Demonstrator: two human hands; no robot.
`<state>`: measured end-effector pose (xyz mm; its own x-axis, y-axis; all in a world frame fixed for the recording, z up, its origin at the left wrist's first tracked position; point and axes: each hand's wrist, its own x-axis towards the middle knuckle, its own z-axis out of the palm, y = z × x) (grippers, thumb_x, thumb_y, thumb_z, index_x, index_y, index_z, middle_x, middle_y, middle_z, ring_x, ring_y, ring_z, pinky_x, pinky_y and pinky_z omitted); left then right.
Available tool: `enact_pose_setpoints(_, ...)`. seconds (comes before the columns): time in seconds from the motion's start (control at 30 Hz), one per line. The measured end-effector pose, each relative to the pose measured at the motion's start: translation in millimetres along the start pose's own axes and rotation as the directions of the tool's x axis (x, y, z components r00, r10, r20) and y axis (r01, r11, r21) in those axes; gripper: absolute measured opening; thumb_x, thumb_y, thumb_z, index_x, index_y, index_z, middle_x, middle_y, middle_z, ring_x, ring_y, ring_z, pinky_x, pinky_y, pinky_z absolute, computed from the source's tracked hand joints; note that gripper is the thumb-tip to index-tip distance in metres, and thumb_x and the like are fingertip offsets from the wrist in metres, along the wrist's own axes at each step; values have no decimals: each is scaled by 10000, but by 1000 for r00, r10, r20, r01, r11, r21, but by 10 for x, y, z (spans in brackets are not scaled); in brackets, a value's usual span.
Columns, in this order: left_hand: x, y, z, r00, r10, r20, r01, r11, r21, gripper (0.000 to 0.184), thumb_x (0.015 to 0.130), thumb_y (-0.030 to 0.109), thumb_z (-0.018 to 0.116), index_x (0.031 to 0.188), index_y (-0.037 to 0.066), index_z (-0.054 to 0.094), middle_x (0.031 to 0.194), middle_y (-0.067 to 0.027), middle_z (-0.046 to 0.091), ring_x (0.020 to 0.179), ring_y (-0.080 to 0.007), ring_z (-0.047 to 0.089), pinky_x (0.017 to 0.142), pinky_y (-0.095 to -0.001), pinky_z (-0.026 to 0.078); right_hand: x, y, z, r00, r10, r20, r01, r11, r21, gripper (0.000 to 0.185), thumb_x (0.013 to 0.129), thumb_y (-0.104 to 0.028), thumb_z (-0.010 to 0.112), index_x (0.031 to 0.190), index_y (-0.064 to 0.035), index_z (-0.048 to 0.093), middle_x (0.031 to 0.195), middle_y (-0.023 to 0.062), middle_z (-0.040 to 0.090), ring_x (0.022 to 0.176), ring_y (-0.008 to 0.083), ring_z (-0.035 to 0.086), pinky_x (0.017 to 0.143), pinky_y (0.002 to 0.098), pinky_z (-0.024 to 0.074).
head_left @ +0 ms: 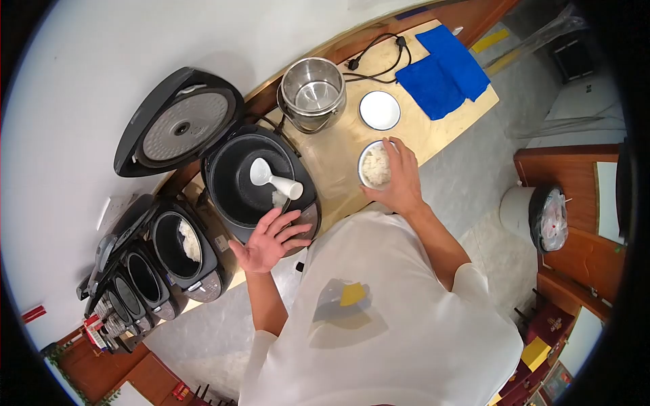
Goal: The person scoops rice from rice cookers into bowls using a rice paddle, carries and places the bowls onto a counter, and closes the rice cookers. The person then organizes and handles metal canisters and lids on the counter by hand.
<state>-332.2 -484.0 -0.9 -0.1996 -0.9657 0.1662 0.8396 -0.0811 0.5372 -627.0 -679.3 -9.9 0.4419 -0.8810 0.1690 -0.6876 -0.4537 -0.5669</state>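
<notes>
My right hand (399,179) grips a small white bowl (363,177) with a dark rim, holding white rice (376,167), over the wooden table. Palm up and fingers spread, my left hand (266,245) is empty beside the front edge of the nearest rice cooker (302,179). That cooker's lid (183,125) stands raised. A white rice paddle (274,179) lies across its dark pot, handle toward the rim, with a little rice (279,199) near it. Beyond the held bowl sits another white bowl (380,110), with no rice visible in it.
A metal pot (313,88) stands by the wall, beside a black cable (369,66) and blue cloths (440,74). Several more open cookers line the left, one holding rice (190,241). A lined bin (550,220) stands at right on the floor.
</notes>
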Motion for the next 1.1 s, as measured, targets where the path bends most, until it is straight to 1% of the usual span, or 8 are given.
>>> enact_pose_setpoints(0.1, 6, -10, 13, 999, 46, -3, -46, 998, 37, 1123, 908, 820, 398, 1617, 11, 77, 1632, -346, 134, 1433, -604, 265, 1095, -709, 323, 3, 390, 81, 993, 93, 66, -91, 995, -36, 1076, 587, -295, 910, 1493, -38, 390, 1454, 224, 408, 1311, 407, 403, 1101, 504, 359)
enact_pose_setpoints(0.3, -61, -91, -15, 981, 188, -53, -186, 981, 48, 1116, 931, 750, 484, 1611, -12, 33, 1630, -360, 104, 1416, -617, 287, 1097, -703, 324, 73, 770, 276, 984, 152, 96, -146, 987, -65, 1065, 599, -292, 910, 1493, -38, 389, 1457, 232, 406, 1307, 418, 411, 1100, 505, 362)
enact_pose_setpoints(0.4, -102, -121, -10, 963, 255, -84, -252, 967, 49, 1111, 935, 742, 486, 1609, -17, 33, 1629, -364, 98, 1418, -618, 284, 1103, -692, 325, 110, 843, 292, 986, 111, 122, -104, 993, -60, 1060, 602, -281, 907, 1491, -32, 386, 1448, 239, 418, 1298, 423, 422, 1096, 511, 365)
enact_pose_setpoints(0.47, -104, -105, -13, 968, 238, -78, -235, 971, 49, 1115, 933, 738, 492, 1608, -21, 31, 1629, -366, 94, 1422, -616, 279, 1106, -689, 325, 132, 886, 299, 988, 77, 134, -73, 997, -37, 1059, 603, -275, 907, 1490, -28, 384, 1446, 242, 423, 1296, 425, 426, 1094, 513, 366)
enact_pose_setpoints(0.63, -121, -123, 33, 945, 285, -157, -267, 955, 129, 1103, 936, 746, 474, 1605, -26, 60, 1611, -376, 158, 1391, -617, 342, 1077, -689, 363, 202, 931, 323, 990, -19, 139, 21, 1000, -14, 1068, 604, -258, 908, 1493, -15, 368, 1444, 248, 433, 1292, 432, 434, 1092, 514, 368)
enact_pose_setpoints(0.9, -100, -141, 54, 941, 304, -150, -283, 948, 144, 1065, 946, 723, 485, 1606, -14, 89, 1604, -371, 192, 1390, -604, 362, 1082, -662, 381, 274, 935, 262, 978, -48, 202, 52, 998, -17, 1057, 657, -292, 918, 1495, 14, 351, 1455, 260, 434, 1317, 438, 415, 1112, 515, 355)
enact_pose_setpoints(1.03, -102, -152, 63, 934, 313, -171, -290, 946, 144, 1059, 947, 721, 485, 1604, -16, 101, 1596, -373, 212, 1390, -597, 370, 1083, -653, 386, 352, 957, 179, 987, -18, 161, 11, 999, 45, 981, 711, -292, 898, 1473, 36, 375, 1446, 266, 448, 1321, 437, 414, 1119, 516, 348)
enact_pose_setpoints(1.1, -94, -160, 76, 931, 319, -176, -296, 944, 145, 1055, 949, 718, 486, 1603, -18, 107, 1593, -375, 219, 1390, -595, 372, 1083, -650, 388, 435, 1010, 225, 994, -106, -34, 108, 994, 35, 897, 769, -292, 868, 1453, 49, 399, 1433, 263, 466, 1328, 431, 413, 1121, 513, 346)
